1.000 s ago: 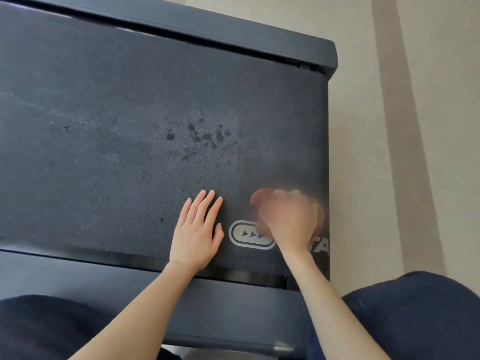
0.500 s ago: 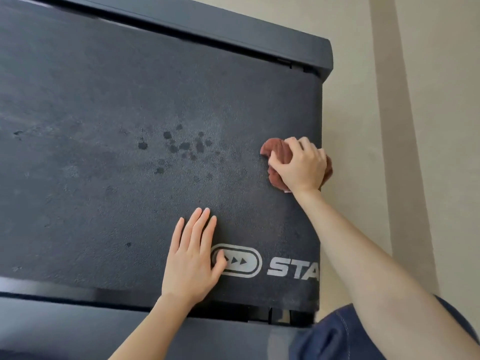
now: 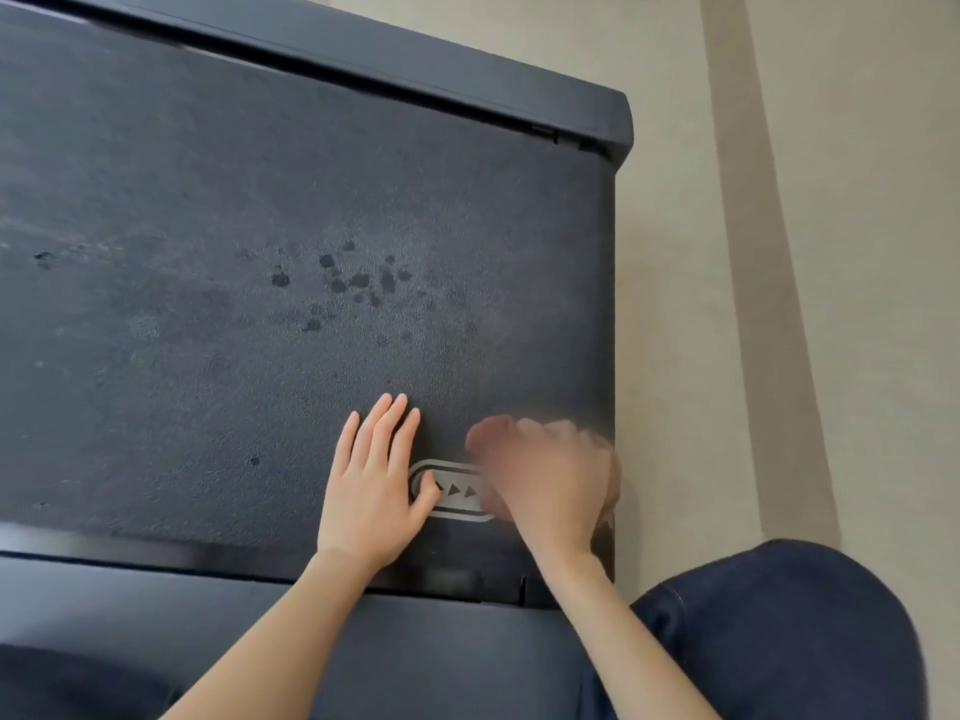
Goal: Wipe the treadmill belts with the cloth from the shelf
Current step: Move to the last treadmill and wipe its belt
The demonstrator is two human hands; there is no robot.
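Note:
A dark textured treadmill belt (image 3: 208, 252) fills most of the view, with dark wet spots (image 3: 358, 280) near its middle. My left hand (image 3: 371, 491) lies flat on the belt with straight fingers, beside a printed arrow logo (image 3: 457, 491). My right hand (image 3: 556, 480) is blurred by motion at the belt's right edge near me. It grips a reddish-brown cloth (image 3: 480, 433), of which only a blurred bit shows past the fingers.
The treadmill's dark side rails run along the far edge (image 3: 467, 80) and the near edge (image 3: 260, 626). Beige floor (image 3: 857, 252) lies to the right. My knee in dark denim (image 3: 779, 631) is at the lower right.
My right hand with the cloth has swept back toward me along the belt's right edge, from beside the wet spots to next to the logo. My left hand stays flat in place.

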